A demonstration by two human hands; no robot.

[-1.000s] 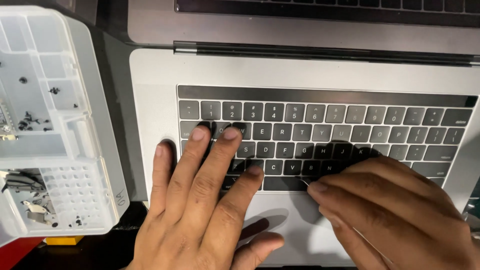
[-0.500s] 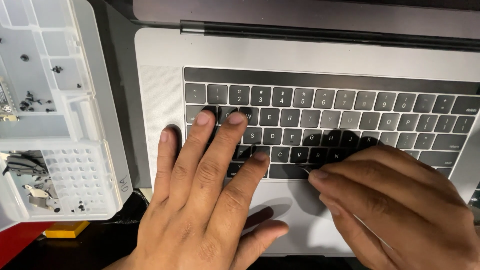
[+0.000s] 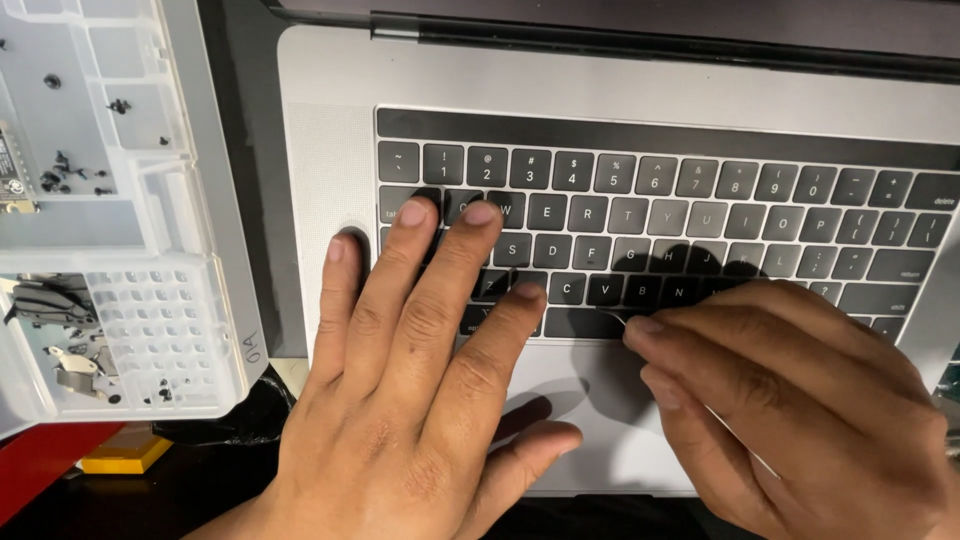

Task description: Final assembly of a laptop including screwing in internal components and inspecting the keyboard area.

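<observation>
- On the dark counter, an open silver laptop is lying with its lower deck facing up, and both bare hands are resting on it.
- The left hand is lying flat, fingers spread and gripping nothing, its fingertips pressing on the left side of the keyboard.
- The right hand is hovering at the keyboard's bottom edge, fingers bunched toward the space bar; whether they are pinching anything small, I cannot tell.
- By the counter's left edge, a clear plastic parts tray is holding loose black screws and small metal parts.
- Judging by that, some disassembly looks done; every key in view is seated.
</observation>
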